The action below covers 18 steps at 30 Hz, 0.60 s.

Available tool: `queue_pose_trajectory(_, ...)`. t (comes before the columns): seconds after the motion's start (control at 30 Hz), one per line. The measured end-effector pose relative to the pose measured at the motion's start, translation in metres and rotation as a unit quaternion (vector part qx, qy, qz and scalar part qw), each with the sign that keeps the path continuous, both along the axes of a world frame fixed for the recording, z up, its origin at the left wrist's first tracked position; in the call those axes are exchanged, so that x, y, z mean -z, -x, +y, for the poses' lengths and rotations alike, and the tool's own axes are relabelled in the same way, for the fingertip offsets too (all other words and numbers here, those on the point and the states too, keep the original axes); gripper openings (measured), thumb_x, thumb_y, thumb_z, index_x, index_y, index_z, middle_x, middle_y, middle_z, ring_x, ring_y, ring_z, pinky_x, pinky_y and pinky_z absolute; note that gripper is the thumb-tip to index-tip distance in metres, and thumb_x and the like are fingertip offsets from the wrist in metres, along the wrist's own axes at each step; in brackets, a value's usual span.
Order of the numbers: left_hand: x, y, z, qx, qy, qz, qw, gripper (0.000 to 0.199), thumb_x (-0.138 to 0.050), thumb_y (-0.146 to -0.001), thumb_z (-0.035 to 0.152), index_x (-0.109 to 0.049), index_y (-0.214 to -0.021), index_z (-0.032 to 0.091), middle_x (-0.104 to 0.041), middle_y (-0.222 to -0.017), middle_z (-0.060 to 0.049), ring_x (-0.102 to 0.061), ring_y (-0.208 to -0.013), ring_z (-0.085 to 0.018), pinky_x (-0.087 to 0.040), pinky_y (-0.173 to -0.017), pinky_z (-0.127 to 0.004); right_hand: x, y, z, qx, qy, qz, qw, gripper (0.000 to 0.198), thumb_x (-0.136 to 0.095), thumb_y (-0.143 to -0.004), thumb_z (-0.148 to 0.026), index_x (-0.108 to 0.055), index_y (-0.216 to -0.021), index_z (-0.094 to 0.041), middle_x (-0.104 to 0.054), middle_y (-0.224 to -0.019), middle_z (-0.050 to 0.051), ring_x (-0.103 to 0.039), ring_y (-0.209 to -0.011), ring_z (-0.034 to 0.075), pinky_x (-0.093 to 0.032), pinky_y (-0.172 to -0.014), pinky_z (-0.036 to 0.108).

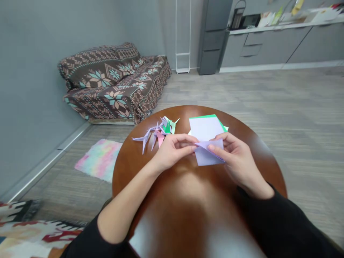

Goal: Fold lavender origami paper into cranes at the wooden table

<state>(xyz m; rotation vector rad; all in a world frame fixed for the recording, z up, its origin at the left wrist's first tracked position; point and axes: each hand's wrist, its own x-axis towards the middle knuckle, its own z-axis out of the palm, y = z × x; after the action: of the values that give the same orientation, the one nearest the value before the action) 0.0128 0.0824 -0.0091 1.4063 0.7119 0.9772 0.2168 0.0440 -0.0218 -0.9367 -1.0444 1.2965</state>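
A partly folded sheet of lavender origami paper (206, 157) is held up between my two hands above the table. My left hand (174, 150) pinches its left corner between thumb and fingers. On the other side, my right hand (239, 154) grips the right edge, thumb lying over a diagonal fold. Just behind it lies a stack of origami sheets (205, 127), pale lavender on top with green and white edges showing beneath. Beyond my left hand sits a small heap of folded paper cranes (159, 130) in lavender, pink, green and pale green.
The round brown wooden table (185, 193) has a glossy top. Past it stand a sofa (115, 82) under a patterned cover and a grey kitchen counter (268, 46). A pastel fluffy rug (99, 159) lies on the floor at left.
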Motion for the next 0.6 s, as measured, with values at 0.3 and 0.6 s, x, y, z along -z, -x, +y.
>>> queue_pose_trajectory(0.3,0.004,-0.011,-0.009,-0.058,-0.108,0.015,0.992,0.013,-0.088,-0.072,0.027,-0.082,-0.079,0.018,-0.073,-0.111,-0.01,-0.07,-0.097,-0.021,-0.059,-0.082,-0.03,-0.002,0.003,-0.004,0.028,-0.026,-0.043,0.998,0.03,-0.087,-0.077,-0.036,-0.061,-0.083,-0.023,-0.064,-0.076,-0.003,-0.059,-0.067,0.014,-0.049,-0.061,0.026)
queue_pose_trajectory(0.6,0.002,-0.019,-0.015,-0.1,-0.022,-0.01,0.995,0.021,-0.091,-0.067,0.03,-0.08,-0.077,0.016,-0.079,-0.097,-0.009,-0.072,-0.091,-0.023,-0.055,-0.086,-0.035,-0.004,0.012,-0.009,-0.002,-0.028,-0.049,0.998,0.032,-0.084,-0.08,-0.04,-0.057,-0.083,-0.022,-0.063,-0.078,-0.002,-0.057,-0.07,0.014,-0.048,-0.065,0.026)
